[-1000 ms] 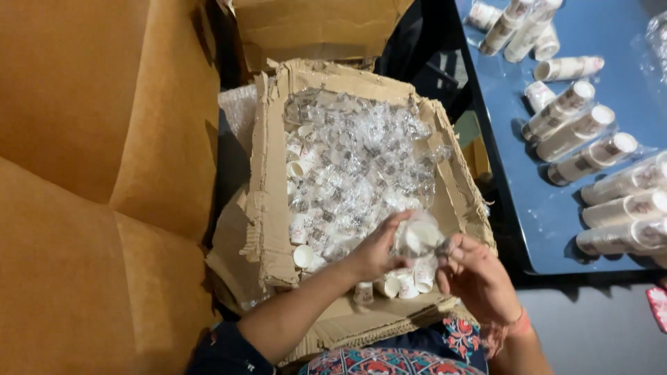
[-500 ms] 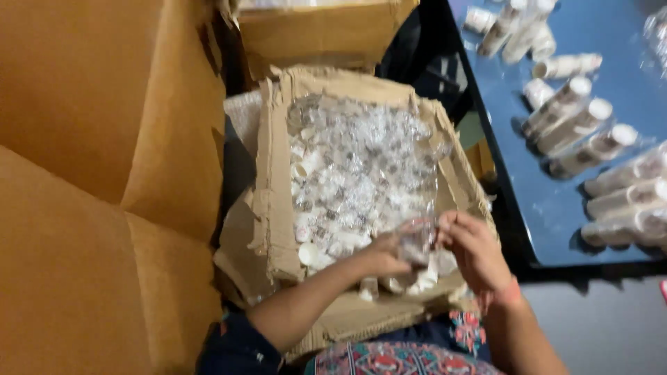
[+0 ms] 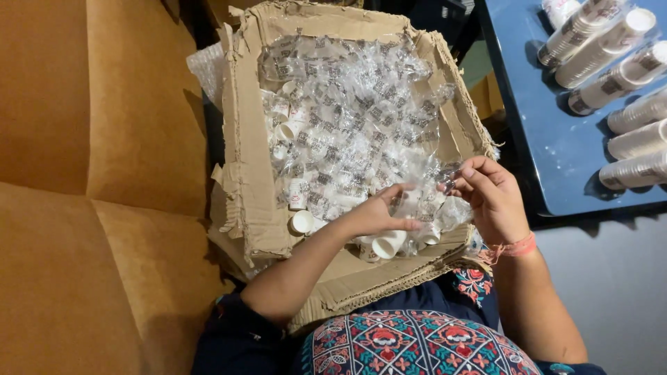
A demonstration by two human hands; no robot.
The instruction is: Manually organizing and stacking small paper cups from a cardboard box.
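Both hands are working close together over the torn brown cardboard box (image 3: 250, 173): the left hand (image 3: 375, 215) is cupping and the right hand (image 3: 490, 198) is pinching a small crinkly clear plastic wrapper (image 3: 445, 182) between them. It looks feather-light, slippery and easily torn, best gripped at a loose edge.

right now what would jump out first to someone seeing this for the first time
A torn cardboard box fills the middle, heaped with small white cups in clear plastic wrappers. At its near edge the left hand and right hand meet over the heap, the right pinching a clear wrapper. At upper right, stacks of paper cups lie sideways on a blue table.
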